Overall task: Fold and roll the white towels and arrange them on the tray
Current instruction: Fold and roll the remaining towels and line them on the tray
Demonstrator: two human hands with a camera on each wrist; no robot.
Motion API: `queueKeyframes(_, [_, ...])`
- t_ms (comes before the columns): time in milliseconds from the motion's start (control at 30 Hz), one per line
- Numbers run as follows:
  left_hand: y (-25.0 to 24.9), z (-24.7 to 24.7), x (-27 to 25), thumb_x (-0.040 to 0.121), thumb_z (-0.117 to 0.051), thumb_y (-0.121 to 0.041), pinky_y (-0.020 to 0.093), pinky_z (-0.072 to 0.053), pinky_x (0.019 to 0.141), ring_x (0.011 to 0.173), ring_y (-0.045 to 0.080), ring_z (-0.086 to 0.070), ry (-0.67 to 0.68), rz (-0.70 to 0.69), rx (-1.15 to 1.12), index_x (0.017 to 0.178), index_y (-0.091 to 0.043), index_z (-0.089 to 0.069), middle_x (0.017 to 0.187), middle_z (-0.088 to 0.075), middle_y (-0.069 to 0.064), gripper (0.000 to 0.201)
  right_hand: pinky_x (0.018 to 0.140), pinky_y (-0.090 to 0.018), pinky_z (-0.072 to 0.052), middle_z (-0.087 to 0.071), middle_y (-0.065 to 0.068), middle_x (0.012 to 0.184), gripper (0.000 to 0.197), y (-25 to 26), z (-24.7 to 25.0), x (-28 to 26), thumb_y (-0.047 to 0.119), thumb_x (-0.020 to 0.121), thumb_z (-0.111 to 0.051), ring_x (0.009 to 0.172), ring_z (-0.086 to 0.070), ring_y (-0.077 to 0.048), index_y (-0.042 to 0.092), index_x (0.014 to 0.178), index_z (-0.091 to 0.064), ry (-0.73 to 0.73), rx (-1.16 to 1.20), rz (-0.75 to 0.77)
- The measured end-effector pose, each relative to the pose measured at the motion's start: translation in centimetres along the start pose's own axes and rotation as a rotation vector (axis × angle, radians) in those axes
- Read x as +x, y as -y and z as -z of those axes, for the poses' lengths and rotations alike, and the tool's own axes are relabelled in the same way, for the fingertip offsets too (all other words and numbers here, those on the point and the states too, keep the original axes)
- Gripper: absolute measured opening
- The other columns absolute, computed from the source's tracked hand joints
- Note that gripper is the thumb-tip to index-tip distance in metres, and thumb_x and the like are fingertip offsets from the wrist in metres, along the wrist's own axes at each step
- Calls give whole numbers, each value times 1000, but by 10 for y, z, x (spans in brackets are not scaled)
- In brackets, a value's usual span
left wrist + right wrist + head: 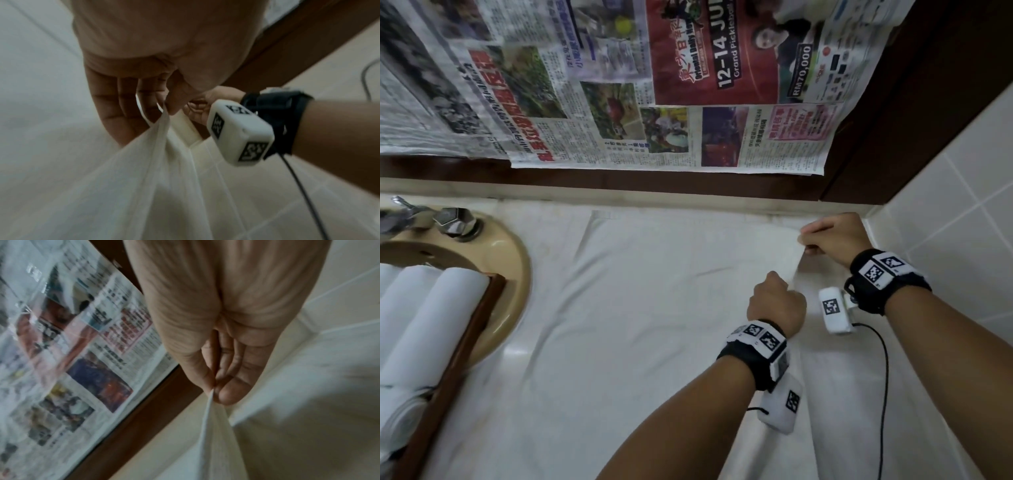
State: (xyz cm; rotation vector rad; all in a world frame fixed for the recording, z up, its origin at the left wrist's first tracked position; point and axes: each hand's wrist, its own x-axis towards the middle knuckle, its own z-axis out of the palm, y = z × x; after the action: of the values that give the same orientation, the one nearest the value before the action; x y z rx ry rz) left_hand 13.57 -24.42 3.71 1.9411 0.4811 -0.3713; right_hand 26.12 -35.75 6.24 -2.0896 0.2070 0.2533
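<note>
- I am at the folding step: one white towel (pixel 654 308) lies spread flat on the counter (pixel 544 428), between the sink (pixel 506 260) and the tiled wall (pixel 962 205).
- My left hand (pixel 777 305) pinches the right edge of the towel between thumb and fingers; in the left wrist view the cloth hangs down from this pinch (pixel 164 110).
- My right hand (pixel 832 236) pinches the far right corner of the same edge, near the wall corner; in the right wrist view thumb and forefinger are closed tight on the cloth (pixel 213 391).
- This edge is raised from the counter, while the rest of the towel lies flat with some soft wrinkles.
- The tray (pixel 465 346) stands over the sink at my left and already carries rolled towels (pixel 438 315), so I judge that part of the task is done.
- For the next move I think both hands should carry the raised edge together toward the left, over the towel, until it meets the opposite edge.
- The two pinches should stay level and equally tight, otherwise the fold will be crooked.
- After laying it down, the fold needs smoothing before the rolling can begin.
</note>
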Motion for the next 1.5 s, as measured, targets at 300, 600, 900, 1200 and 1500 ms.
queueKeyframes(300, [38, 139, -4, 87, -55, -19, 33, -50, 69, 87, 28, -64, -183, -29, -385, 93, -17, -58, 101, -67, 7, 7, 64, -28, -60, -72, -12, 81, 11, 106, -115, -26, -8, 77, -77, 67, -72, -23, 2, 80, -74, 50, 101, 168])
queueKeyframes(600, [133, 266, 9, 74, -47, -18, 44, -53, 69, 83, 34, -65, -362, 93, -465, 82, -8, -63, 84, -68, 10, 21, 72, -36, -63, -74, -18, 80, 8, 147, -282, -36, -3, 82, -75, 67, -72, -25, 5, 80, -74, 216, 13, 262])
queueKeyframes(900, [200, 315, 51, 95, -53, -38, 33, -45, 74, 87, 23, -60, -356, 214, -52, 93, -15, -62, 88, -63, -2, 25, 107, -39, -34, -55, -8, 137, 38, 91, -304, 1, 14, 94, -59, 127, -49, -30, 16, 131, -59, 77, -755, 381])
queueKeyframes(1200, [204, 320, 86, 97, -52, -40, 38, -53, 75, 80, 27, -63, -438, 65, 112, 91, -21, -56, 83, -68, 2, 21, 94, -37, -22, -53, 5, 106, 7, 77, -301, 17, 21, 93, -60, 113, -44, -23, 25, 97, -62, 115, -765, 485])
queueKeyframes(1500, [210, 327, 86, 100, -44, -29, 41, -48, 73, 78, 28, -59, -474, 81, -197, 95, -9, -49, 83, -64, 8, 21, 93, -28, -20, -57, 8, 116, 18, 88, -317, 15, 16, 97, -53, 116, -47, -20, 28, 110, -48, 190, -542, 597])
